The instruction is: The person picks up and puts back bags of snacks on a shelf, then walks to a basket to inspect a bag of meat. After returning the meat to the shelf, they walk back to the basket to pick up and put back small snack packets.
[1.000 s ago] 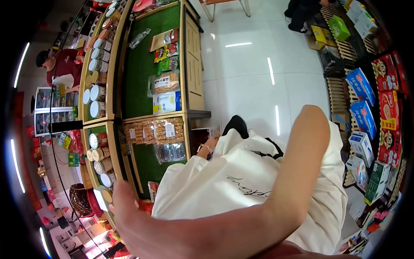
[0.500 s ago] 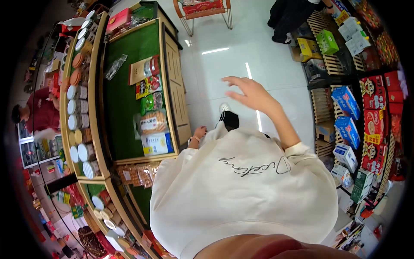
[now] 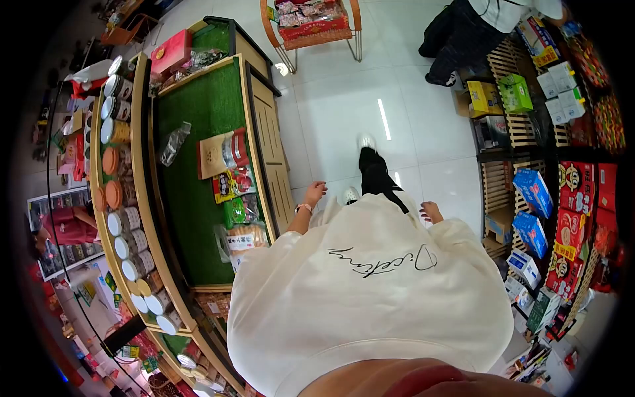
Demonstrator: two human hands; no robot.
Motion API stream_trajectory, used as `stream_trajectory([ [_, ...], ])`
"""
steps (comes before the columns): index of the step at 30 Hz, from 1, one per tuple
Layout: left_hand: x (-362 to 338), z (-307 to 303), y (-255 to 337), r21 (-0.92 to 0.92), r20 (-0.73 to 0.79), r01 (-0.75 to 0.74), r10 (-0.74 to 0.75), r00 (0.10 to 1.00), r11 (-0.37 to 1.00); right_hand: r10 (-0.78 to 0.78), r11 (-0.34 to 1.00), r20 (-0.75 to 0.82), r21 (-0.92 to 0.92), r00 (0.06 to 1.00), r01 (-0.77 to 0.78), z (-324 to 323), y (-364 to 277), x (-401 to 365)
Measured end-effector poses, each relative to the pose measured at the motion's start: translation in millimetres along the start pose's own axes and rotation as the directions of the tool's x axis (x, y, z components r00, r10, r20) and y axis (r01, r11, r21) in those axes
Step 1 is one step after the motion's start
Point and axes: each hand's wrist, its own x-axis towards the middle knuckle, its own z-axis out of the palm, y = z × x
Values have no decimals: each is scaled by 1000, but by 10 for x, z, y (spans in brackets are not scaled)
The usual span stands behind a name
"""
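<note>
While nothing is yet taken up, both hands hang empty: left hand [image 3: 315,193], fingers loosely spread, beside the green-topped wooden display counter [image 3: 192,218]; right hand [image 3: 431,212], slack and half-curled, above the white tiled floor [image 3: 410,132]. Along the counter's near edge, printed plastic snack packets [image 3: 231,182] lie flat in 1 row, untouched.

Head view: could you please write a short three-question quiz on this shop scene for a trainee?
1. True or false: the left hand holds a packet.
2. The green counter lies on the person's: A) left, B) right, C) far side of the wooden chair.
3. Fill in: the right hand hangs by the white sweatshirt and is ____.
Key: 1 false; 2 A; 3 empty.
</note>
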Motion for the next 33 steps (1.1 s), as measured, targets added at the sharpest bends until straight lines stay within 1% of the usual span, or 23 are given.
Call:
stream_trajectory([
  [2,224,-68,127,-5,-37,21,-21,999,1000,-22,995,2,101,1000,22,13,-320,147],
  [5,564,-207,312,-34,-91,50,-53,994,998,-42,997,24,66,999,40,33,-994,536],
  [8,1032,-406,559,-61,-119,79,-86,989,995,-169,986,46,18,985,168,10,-1953,895],
  [9,1122,-443,733,-71,-121,93,-101,987,993,-257,966,44,15,965,257,-36,-2308,989],
  [10,1241,-485,912,6,-121,101,-99,988,995,-339,941,43,13,940,339,-44,-2643,1082],
  [12,1422,-499,1430,5,-146,68,-67,987,998,-504,864,36,17,863,503,-27,-3432,1286],
  [15,1786,-490,2227,-10,-169,-28,26,985,1000,-584,806,92,-55,807,590,-60,-4540,1520],
  [16,1855,-492,2446,-16,-174,-56,53,983,998,-603,785,119,-87,788,614,-50,-4820,1608],
  [17,1884,-495,2582,-22,-178,-79,74,981,997,-671,736,103,-31,734,677,-32,-5054,1627],
  [18,1931,-491,2714,-33,-181,-77,70,981,996,-655,747,121,-42,746,663,-60,-5327,1437],
  [21,2239,-499,3108,-79,-197,-103,86,977,992,-633,774,104,62,767,631,39,-5931,1282],
  [23,2441,-548,3218,-117,-216,-113,85,973,987,-643,764,156,62,750,642,124,-6189,1240],
  [25,2659,-640,3240,-143,-234,-153,117,965,978,-646,760,192,70,739,646,219,-6422,1275],
  [26,2826,-695,3289,-154,-243,-194,153,958,969,-714,688,207,36,669,724,291,-6443,1517],
  [27,2976,-768,3263,-136,-247,-227,189,950,964,-788,592,215,4,577,806,389,-6452,1908],
  [28,3244,-854,3141,-191,-209,-257,217,954,947,-825,532,222,-7,520,847,486,-6487,2182],
  [29,3439,-945,3129,-38,-199,-338,324,925,941,-857,442,226,-140,463,886,566,-6521,2381],
  [30,3708,-1027,3115,-152,-198,-293,261,945,944,-741,670,199,174,641,722,620,-6665,2212],
  [31,3607,-1053,3485,-128,-210,-65,37,977,990,-569,807,212,-45,795,589,627,-6854,1956],
  [33,3680,-1234,3726,-157,-168,-56,29,985,986,-476,873,170,-31,863,487,749,-6985,1825],
])
